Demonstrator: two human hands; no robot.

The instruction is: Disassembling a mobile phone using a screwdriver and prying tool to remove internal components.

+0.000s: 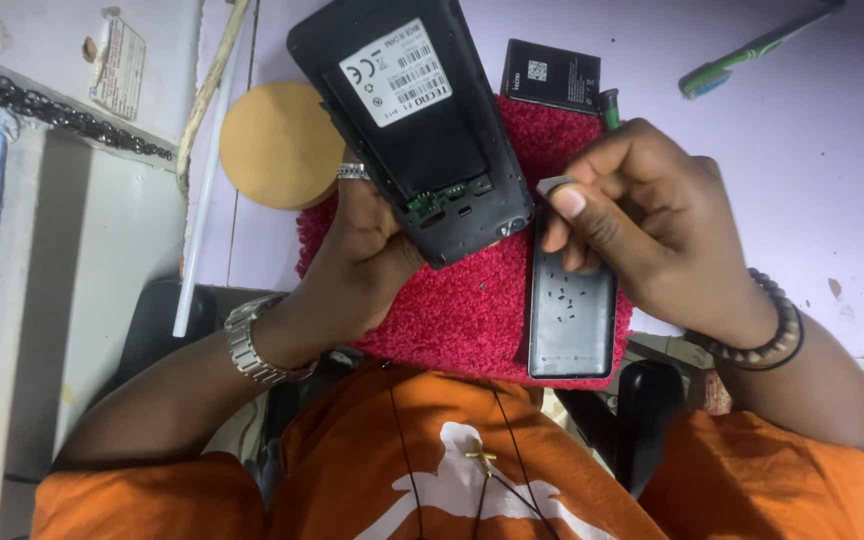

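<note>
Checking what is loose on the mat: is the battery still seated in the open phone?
No. The phone in the left hand shows an empty battery bay, and a black battery lies apart beyond the red mat.

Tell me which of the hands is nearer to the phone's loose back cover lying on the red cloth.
Right. The right hand hovers directly over the top end of the back cover; the left hand is off to its left, holding the opened phone.

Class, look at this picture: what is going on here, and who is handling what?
A person holds an opened black phone, its back removed, in the left hand. The right hand pinches a small dark part above a back cover holding tiny screws. Both rest over a red mat; a battery lies beyond.
</note>
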